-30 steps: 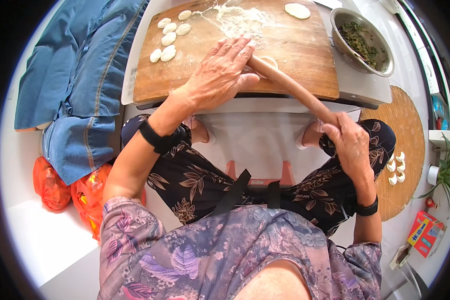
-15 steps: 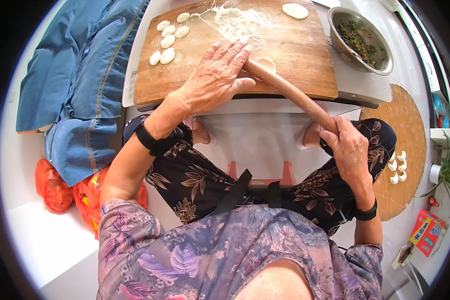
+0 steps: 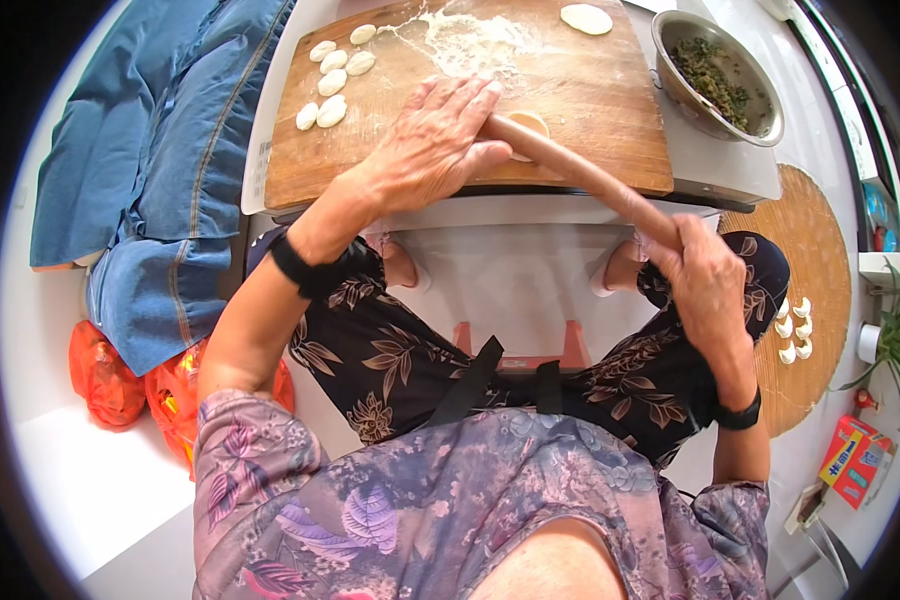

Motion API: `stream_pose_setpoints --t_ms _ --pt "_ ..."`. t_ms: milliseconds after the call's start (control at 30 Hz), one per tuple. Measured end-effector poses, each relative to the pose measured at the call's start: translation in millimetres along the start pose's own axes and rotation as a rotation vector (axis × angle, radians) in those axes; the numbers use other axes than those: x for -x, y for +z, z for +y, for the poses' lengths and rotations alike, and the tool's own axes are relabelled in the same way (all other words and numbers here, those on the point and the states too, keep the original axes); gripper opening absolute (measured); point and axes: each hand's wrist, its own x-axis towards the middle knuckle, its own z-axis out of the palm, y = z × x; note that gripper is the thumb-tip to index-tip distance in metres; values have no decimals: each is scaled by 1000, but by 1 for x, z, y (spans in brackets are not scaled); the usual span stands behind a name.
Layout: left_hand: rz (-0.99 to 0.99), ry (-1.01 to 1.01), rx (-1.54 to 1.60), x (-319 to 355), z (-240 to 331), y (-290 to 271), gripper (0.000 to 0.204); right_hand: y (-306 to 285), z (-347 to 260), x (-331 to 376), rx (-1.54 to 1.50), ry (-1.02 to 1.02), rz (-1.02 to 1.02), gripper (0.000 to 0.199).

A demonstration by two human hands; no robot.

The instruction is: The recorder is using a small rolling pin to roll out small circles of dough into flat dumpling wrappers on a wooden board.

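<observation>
My left hand (image 3: 440, 140) reaches over the front part of the wooden board (image 3: 610, 110), fingers stretched out, their tips beside the far end of a rolling pin (image 3: 590, 178). At the pin's near end, my right hand (image 3: 708, 275) is wrapped round it. A round of dough (image 3: 530, 122) lies under the pin's far end, partly covered by it. Whether the left palm or fingers touch the dough is hidden. Several small flattened dough pieces (image 3: 332, 82) lie at the board's left. A larger rolled wrapper (image 3: 586, 19) sits at its far right.
Loose flour (image 3: 475, 45) covers the board's far middle. A metal bowl (image 3: 722, 85) of chopped green filling stands right of the board. Several shaped dumplings (image 3: 795, 330) rest on a round woven mat (image 3: 820, 260). Blue denim cloth (image 3: 160, 150) and red plastic bags (image 3: 105, 375) are at left.
My right hand has shifted slightly right and forward with the near end of the rolling pin. The far end has slid a little left and nearer, showing more of the dough behind it.
</observation>
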Motion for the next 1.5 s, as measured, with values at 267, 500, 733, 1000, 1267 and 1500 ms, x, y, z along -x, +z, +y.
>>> stream_pose_setpoints --t_ms 267,500,733,1000,1267,1500 --pt "47 26 -79 -37 -7 7 71 3 22 -21 34 150 3 31" --pt "-64 -74 14 -23 -8 9 71 -3 12 -13 85 34 32 26" --pt "18 12 -101 -11 0 -1 72 7 6 3 -65 85 -61 27" --pt "-91 -23 -61 -32 -8 2 74 -5 20 -25 90 50 58 28" --pt "22 -12 6 -9 -8 6 72 4 10 -12 -74 78 0 27" --pt "48 -11 -19 -5 -5 8 69 2 2 -13 -18 -36 -53 28"
